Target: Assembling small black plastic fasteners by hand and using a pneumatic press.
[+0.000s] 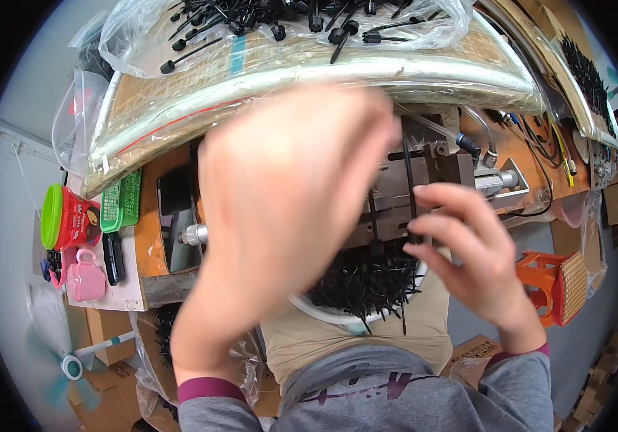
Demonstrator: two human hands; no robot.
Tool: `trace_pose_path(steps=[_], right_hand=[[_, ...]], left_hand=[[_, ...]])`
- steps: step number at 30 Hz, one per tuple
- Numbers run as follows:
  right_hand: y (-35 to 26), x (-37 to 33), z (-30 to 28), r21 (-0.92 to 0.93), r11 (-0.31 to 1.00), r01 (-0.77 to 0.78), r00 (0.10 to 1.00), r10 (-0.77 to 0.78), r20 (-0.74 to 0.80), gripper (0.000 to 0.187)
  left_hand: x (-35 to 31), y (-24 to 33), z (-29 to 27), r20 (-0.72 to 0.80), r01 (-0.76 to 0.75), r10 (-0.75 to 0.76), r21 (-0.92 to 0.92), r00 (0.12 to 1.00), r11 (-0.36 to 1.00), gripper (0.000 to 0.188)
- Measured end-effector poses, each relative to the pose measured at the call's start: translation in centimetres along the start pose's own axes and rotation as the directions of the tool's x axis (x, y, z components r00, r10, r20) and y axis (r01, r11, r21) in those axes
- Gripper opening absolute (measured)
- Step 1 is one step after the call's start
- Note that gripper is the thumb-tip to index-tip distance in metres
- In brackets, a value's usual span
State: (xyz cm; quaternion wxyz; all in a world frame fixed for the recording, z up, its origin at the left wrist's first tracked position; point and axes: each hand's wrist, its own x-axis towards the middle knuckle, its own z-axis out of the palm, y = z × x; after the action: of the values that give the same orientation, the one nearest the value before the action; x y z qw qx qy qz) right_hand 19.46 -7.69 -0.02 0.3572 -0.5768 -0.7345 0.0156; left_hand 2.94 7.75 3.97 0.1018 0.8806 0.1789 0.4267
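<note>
My left hand is raised close to the camera over the bench, smeared by motion; its fingers and anything in them cannot be made out. My right hand is closed, with thumb and fingertips pinching the knobbed lower end of a thin black plastic stem. The stem lies upward across a dark metal fixture. A second black stem rests on the fixture, left of the held one. Below, a white basin on my lap holds a heap of black stemmed parts.
More black parts lie on a plastic-wrapped tray above the fixture. Hoses and a metal cylinder sit at right. On the left are a phone-like dark panel, a red tub, pink cup and fan. An orange stool stands right.
</note>
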Motion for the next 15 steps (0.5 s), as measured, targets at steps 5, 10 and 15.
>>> trace_pose_path(steps=[5, 10, 15], right_hand=[[-1.9, -1.7, 3.1, -0.124, 0.992, 0.024, 0.990, -0.006, 0.140, 0.021], [-1.6, -0.6, 4.5, -0.259, 0.965, 0.046, 0.988, -0.005, 0.157, 0.019], [-1.7, -0.5, 3.9, -0.305, 0.951, 0.043, 0.982, 0.017, 0.189, 0.018]], left_hand=[[8.3, -5.5, 3.7, 0.081, -0.248, 0.235, 0.238, 0.968, 0.939, 0.015], [9.9, -6.8, 6.4, 0.226, -0.139, 0.053, 0.384, 0.973, 0.913, 0.013], [8.8, -5.5, 3.2, 0.157, 0.032, -0.035, 0.022, 0.987, 0.999, 0.012]])
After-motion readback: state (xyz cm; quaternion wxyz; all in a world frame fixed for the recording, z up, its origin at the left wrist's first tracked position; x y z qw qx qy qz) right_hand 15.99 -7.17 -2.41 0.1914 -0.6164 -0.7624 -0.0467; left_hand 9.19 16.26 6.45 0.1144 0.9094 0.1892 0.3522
